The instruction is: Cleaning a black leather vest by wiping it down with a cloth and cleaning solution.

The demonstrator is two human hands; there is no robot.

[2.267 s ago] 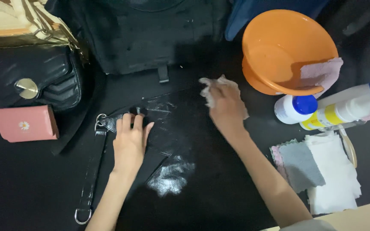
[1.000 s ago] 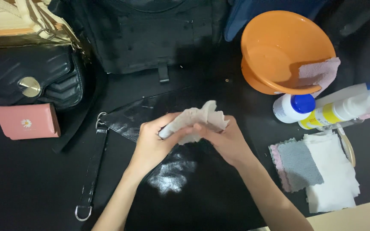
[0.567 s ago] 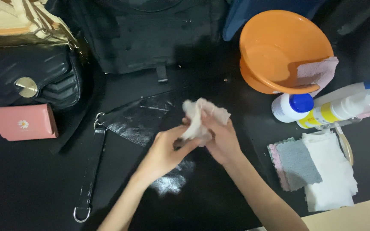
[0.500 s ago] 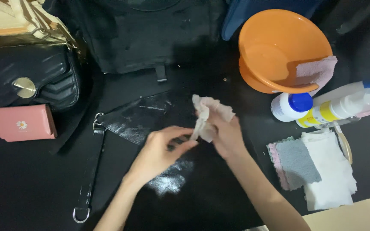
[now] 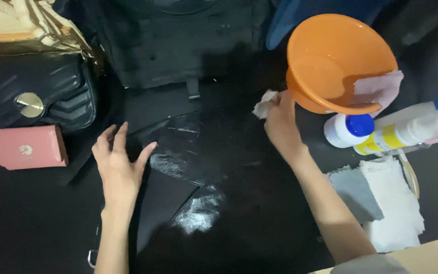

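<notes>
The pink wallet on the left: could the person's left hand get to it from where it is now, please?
Probably yes: the left hand is open and empty, and only bare dark tabletop lies between it and the pink wallet.

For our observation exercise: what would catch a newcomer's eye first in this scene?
The bright orange basin at upper right, a pink cloth draped over its rim. Beside it, the right hand grips a crumpled pale cloth, while the left hand spreads open on a glossy black bag at centre.
</notes>
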